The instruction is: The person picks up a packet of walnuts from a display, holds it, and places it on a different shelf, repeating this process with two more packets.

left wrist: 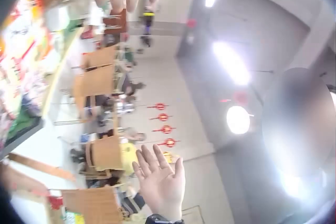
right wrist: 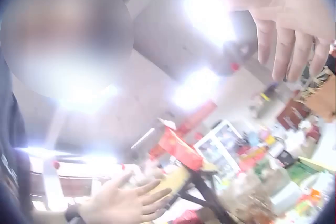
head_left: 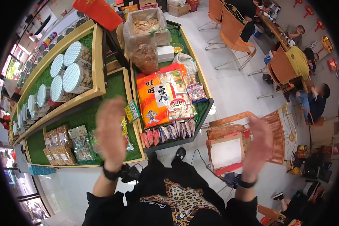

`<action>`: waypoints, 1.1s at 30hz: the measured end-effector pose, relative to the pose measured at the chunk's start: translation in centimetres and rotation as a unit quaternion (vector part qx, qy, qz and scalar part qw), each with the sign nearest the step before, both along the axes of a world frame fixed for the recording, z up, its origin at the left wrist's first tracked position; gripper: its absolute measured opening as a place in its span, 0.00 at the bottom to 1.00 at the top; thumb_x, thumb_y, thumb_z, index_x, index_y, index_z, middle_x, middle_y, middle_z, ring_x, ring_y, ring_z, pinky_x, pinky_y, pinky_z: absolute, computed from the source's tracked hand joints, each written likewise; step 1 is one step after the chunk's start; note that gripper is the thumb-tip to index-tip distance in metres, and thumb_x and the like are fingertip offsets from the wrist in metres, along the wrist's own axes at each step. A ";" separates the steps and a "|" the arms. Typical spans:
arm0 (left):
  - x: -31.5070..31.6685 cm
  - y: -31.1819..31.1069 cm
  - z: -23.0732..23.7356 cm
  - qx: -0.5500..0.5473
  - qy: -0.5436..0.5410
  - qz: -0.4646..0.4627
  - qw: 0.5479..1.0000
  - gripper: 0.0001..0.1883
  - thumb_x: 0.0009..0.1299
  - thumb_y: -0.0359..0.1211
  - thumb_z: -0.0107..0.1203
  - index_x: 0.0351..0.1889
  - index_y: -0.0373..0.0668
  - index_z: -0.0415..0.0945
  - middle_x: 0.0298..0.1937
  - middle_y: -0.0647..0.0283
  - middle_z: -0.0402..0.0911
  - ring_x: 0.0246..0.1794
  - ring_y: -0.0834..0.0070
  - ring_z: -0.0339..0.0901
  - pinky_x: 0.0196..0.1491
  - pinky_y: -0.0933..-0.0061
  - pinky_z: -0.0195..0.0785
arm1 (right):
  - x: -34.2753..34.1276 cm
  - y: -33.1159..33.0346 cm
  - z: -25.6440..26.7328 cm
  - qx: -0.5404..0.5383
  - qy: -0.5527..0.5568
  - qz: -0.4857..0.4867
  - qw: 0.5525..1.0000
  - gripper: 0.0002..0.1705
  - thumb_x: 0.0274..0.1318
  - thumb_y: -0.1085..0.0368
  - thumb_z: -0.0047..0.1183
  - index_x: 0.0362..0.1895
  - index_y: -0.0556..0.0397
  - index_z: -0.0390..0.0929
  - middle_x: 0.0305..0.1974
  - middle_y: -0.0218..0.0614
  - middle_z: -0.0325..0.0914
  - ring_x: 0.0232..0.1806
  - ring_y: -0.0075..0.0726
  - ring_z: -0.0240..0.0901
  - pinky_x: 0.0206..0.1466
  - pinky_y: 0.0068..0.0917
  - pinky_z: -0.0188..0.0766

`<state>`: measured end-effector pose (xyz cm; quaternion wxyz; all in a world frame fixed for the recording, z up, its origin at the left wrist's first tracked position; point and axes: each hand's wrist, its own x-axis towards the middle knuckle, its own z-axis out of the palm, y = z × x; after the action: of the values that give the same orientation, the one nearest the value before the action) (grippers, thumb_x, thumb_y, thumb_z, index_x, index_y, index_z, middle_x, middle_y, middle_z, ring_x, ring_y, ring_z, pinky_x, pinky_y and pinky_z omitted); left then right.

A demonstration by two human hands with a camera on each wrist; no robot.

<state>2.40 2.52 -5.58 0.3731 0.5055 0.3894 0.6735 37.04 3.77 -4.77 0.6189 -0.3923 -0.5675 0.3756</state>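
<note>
Both hands are raised apart in front of the body and hold nothing. My left hand (head_left: 111, 132), fingers extended, overlaps the green-lined display shelf in the head view. The right hand (head_left: 258, 147) is up over the rattan chair and an open box (head_left: 226, 152) with a red edge. Seen from the left wrist, the right palm (left wrist: 161, 184) faces the camera with fingers spread. In the right wrist view the left hand (right wrist: 123, 203) also has its fingers spread. Between the hands, farther forward, lies a large orange snack bag (head_left: 158, 98) on the stand.
Small wrapped packets (head_left: 169, 132) line the stand's front edge. White-lidded jars (head_left: 71, 77) fill the sloped shelf at left, with bagged goods (head_left: 58, 145) below. A plastic-lined box (head_left: 145, 26) stands at the back. Rattan chairs (head_left: 233, 35) and seated people are at right.
</note>
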 end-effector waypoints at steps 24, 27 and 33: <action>15.9 1.8 -33.1 -0.603 -0.187 -0.208 0.747 0.37 0.71 0.56 0.44 0.70 0.42 0.56 0.72 0.57 0.56 0.73 0.62 0.51 0.70 0.59 0.43 | -3.1 1.0 -35.7 -0.265 -0.552 0.184 0.769 0.32 0.59 0.46 0.48 0.60 0.55 0.70 0.65 0.51 0.61 0.64 0.53 0.59 0.65 0.41 0.53; 15.7 2.1 -32.3 -0.599 -0.184 -0.223 0.747 0.34 0.71 0.54 0.45 0.69 0.42 0.59 0.69 0.60 0.62 0.71 0.65 0.55 0.68 0.61 0.46 | -3.1 1.4 -35.2 -0.266 -0.479 0.172 0.818 0.35 0.56 0.48 0.50 0.61 0.61 0.67 0.63 0.52 0.64 0.65 0.53 0.59 0.65 0.44 0.53; 13.4 3.0 -26.0 -0.508 -0.094 -0.167 0.840 0.34 0.69 0.49 0.51 0.69 0.41 0.59 0.69 0.59 0.63 0.70 0.70 0.57 0.68 0.63 0.48 | -0.4 2.8 -24.5 -0.247 -0.213 0.173 0.929 0.18 0.61 0.63 0.49 0.52 0.60 0.76 0.52 0.50 0.74 0.56 0.47 0.70 0.60 0.34 0.62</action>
<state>15.79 5.47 -31.58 0.7192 0.2374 0.5493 0.3530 36.60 6.53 -29.27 0.2918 -0.4994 -0.6343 0.5129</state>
